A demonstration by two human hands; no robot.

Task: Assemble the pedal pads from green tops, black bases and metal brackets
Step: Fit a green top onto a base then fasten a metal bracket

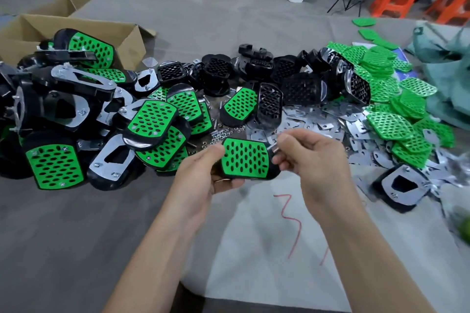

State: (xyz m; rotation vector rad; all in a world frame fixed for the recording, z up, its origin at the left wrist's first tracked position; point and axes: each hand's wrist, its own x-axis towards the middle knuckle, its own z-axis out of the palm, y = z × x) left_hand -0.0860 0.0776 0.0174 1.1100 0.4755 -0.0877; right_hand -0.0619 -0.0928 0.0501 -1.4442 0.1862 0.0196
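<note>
holding a pedal pad above the table cover, the left hand is gripping it by its left end, thumb curled over the upper face and fingers wrapping underneath. the pad is sitting face up at centre in front of the person, showing a green perforated face set in a black body. the right hand is pinching a small metal piece between thumb and forefinger, with the remaining fingers curling loosely. the piece is sitting at the pad's upper right corner; whether it is touching the pad cannot be told, and its kind is too blurred to identify. finished pads are lying heaped at left, in front of an open cardboard box. bare black bases are lying piled at centre rear, flat metal brackets are lying spread just beyond the hands, and loose green tops are lying stacked at right. small nuts are lying scattered near the held pad
</note>
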